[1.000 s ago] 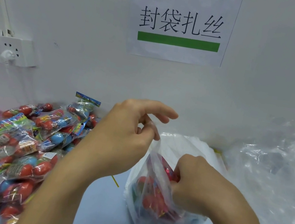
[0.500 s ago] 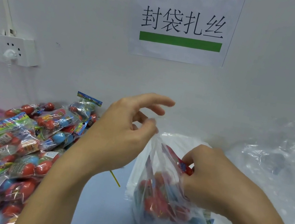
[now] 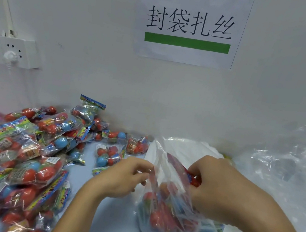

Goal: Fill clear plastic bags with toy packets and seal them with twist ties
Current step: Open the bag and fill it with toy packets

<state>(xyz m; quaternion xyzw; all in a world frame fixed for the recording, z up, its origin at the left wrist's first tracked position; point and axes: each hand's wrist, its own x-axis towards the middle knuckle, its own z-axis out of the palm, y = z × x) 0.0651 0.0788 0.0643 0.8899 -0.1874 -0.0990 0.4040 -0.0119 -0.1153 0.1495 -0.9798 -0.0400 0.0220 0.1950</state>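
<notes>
The filling step is judged to be in hand: a clear plastic bag, stood on the pale blue table at lower centre and already holding several red and blue toy packets, is kept open while a red-topped packet is pushed down into its mouth. The bag's near rim is pinched between thumb and curled fingers of the left hand, and the packet is gripped by the right hand, whose fingers are curled round its top edge inside the bag's opening. The heap of loose toy packets lies to the left against the wall, well apart from the bag. For the next move, the packet would need to be released and settled low, and the mouth then gathered into a neck for tying. No twist tie can be made out with certainty. The right fingertips are hidden behind film and packet, the bag's base is cut off below, and the crumpled plastic at right is too glary to read
</notes>
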